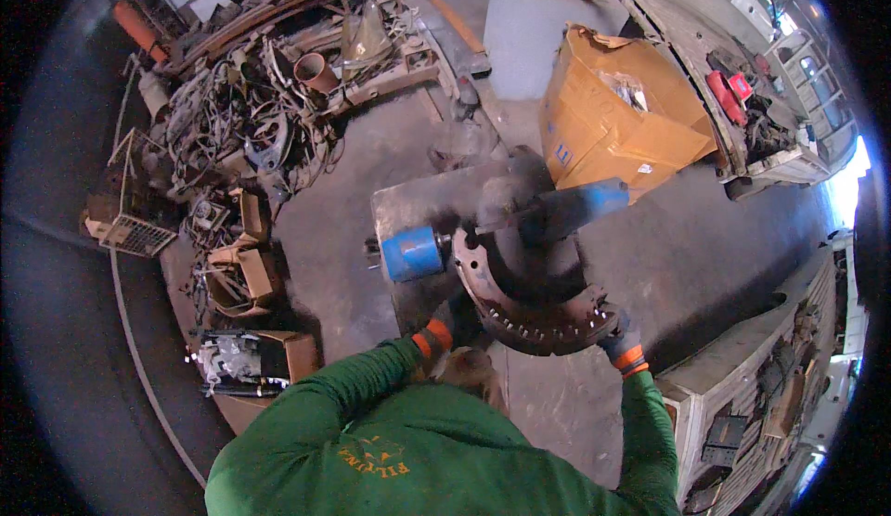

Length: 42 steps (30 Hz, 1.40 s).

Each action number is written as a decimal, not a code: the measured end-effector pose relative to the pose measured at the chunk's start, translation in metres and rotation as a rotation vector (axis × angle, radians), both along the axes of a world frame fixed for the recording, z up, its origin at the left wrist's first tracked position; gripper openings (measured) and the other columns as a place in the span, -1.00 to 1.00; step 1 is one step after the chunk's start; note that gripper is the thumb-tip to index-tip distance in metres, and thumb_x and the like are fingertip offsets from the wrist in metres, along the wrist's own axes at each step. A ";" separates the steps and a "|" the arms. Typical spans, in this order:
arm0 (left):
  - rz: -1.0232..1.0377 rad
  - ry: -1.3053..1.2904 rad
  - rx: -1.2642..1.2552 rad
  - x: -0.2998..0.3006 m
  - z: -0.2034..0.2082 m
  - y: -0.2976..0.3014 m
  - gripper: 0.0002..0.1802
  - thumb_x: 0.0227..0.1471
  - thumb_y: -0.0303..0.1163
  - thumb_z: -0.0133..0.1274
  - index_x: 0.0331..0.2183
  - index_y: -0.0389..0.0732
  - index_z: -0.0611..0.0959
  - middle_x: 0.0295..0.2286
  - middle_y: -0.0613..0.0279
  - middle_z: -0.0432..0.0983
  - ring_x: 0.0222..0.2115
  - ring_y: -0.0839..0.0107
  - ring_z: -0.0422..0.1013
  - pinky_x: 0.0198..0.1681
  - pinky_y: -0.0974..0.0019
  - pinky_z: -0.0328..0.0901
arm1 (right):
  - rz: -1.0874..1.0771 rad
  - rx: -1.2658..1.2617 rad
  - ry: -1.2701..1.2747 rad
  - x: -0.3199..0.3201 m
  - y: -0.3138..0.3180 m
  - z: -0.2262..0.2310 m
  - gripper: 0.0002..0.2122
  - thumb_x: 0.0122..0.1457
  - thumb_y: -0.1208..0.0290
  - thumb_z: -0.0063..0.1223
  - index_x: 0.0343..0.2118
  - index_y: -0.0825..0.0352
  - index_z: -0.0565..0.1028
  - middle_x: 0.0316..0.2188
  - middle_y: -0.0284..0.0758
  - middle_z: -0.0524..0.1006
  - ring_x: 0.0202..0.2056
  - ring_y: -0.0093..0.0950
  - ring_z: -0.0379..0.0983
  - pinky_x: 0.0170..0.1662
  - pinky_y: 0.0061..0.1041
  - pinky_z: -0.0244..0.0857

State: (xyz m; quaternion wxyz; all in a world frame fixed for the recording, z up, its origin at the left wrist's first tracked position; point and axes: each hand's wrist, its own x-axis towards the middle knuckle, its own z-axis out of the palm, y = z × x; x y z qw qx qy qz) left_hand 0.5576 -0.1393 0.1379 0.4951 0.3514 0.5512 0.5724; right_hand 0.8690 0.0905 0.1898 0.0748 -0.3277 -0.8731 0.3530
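A curved, rust-brown brake shoe [538, 328] with a row of holes along its rim is in front of me, its arc toward my body. My right hand [620, 332], in a dark glove with an orange cuff, is closed on its right end. My left hand [453, 321], gloved alike, is closed against its lower left side; those fingers are mostly lost in dark shadow. Just beyond the shoe stands a dark machine with a blue cylindrical housing [413, 254] at the left and a blue part [603, 198] at the right.
A large cardboard box [622, 112] stands beyond the machine to the right. Heaped metal scrap [251, 126] and a wire crate [139, 210] lie at the left, with small cardboard boxes [246, 279] nearer. A white panelled bench-like structure [715, 377] is close on my right.
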 end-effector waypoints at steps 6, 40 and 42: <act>-0.020 0.187 -0.013 -0.013 -0.022 0.009 -0.26 -0.25 -0.30 0.23 0.02 -0.19 0.35 -0.05 0.16 0.35 -0.05 0.23 0.27 0.03 0.22 0.18 | -0.294 -0.769 0.291 0.004 -0.019 -0.021 -0.63 -0.02 0.46 0.02 -0.09 0.33 0.35 -0.17 -0.29 0.42 -0.20 -0.42 0.39 -0.26 -0.40 0.41; 0.062 -0.014 -0.092 -0.043 -0.023 -0.006 -0.69 -0.12 -0.39 0.11 -0.25 -0.19 0.46 -0.40 0.24 0.42 -0.39 0.32 0.38 -0.32 0.29 0.27 | -0.108 -0.159 0.140 -0.088 0.007 0.045 -0.63 -0.15 0.45 0.27 -0.22 0.24 0.43 -0.10 -0.30 0.42 -0.12 -0.37 0.35 -0.13 -0.39 0.29; -0.013 0.100 -0.177 -0.057 0.013 -0.019 -0.72 -0.11 -0.39 0.10 -0.28 -0.19 0.48 -0.44 0.25 0.44 -0.42 0.32 0.39 -0.35 0.30 0.28 | -0.124 -0.072 0.191 -0.084 0.005 0.016 -0.61 -0.13 0.40 0.27 -0.18 0.23 0.43 -0.11 -0.27 0.41 -0.10 -0.35 0.32 -0.10 -0.39 0.23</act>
